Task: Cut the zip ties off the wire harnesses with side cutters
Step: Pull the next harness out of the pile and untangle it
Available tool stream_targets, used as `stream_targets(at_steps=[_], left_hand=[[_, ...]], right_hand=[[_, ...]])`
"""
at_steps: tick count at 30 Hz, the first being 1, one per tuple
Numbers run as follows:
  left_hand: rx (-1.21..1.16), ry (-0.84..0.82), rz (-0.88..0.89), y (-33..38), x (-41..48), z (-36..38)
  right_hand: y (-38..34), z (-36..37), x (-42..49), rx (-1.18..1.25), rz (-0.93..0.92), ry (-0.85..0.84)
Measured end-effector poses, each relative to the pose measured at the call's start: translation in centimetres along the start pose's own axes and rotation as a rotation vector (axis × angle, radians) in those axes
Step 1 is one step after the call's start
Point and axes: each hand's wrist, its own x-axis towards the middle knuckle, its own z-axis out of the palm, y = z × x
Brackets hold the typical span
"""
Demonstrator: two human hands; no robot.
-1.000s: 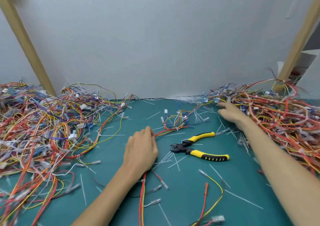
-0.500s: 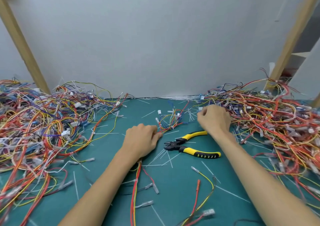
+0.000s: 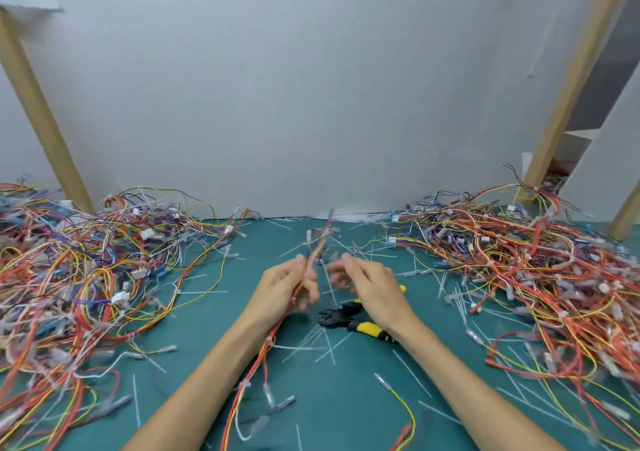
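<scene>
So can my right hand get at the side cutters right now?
Probably yes: the right hand looks empty and hovers just above the side cutters, which lie free on the mat.

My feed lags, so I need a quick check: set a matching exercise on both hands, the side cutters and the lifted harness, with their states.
1 left hand
2 right hand
3 side cutters
4 wire harness

a lies on the green mat
b fingers loose, holds nothing
c raised off the mat
d grips the wire harness

Pairs: 1-d, 2-b, 3-a, 4-c
</scene>
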Motion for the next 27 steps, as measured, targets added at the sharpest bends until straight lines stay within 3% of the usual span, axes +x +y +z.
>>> stream_targets(at_steps=[2,5,13,17,21,27], left_hand=[[0.198,-0.112,0.104,-0.4,-0.5,0.6],[0.452,-0.168,0.172,-0.8,-0.9,0.9],[0.549,-0.164,0.146,-0.6,-1.0,0.8],[0.421,-0.111,0.067,-0.5,-1.0,0.7],[0.060,0.050,0.023,-0.7,-0.6,0.2],[-0.194,-0.003,-0.086,-0.6,-0.2,-0.3]], right_hand=[[-0.4,0.9,0.0,0.269,0.090,-0.039],[-0.7,1.2,-0.3,0.345,0.100,-0.031],[-0.5,0.2,-0.2,0.564,0.110,-0.071],[-0.5,-0.7,-0.1,0.790,0.144,-0.108],[-0.4,-1.2,0.0,0.994,0.194,-0.174],[-0.1,-1.3,0.0,1.041,0.206,-0.200]])
